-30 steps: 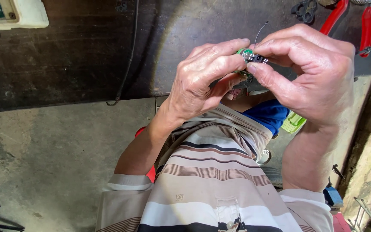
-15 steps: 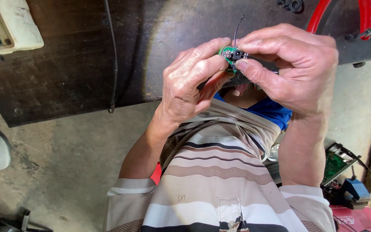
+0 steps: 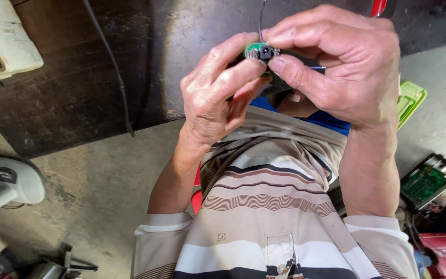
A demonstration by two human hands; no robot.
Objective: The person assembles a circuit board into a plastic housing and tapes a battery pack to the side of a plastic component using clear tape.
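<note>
between two hands (one board)

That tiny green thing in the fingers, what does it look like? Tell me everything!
The tiny green thing looks like a small, roundish circuit board with a little black square part on its face. A thin dark wire rises from its top edge toward the top of the picture. It is held up in the air above the person's striped shirt, pinched from both sides: the left hand grips its left edge with its fingertips, the right hand covers its right side. Most of it is hidden by fingers.
</note>
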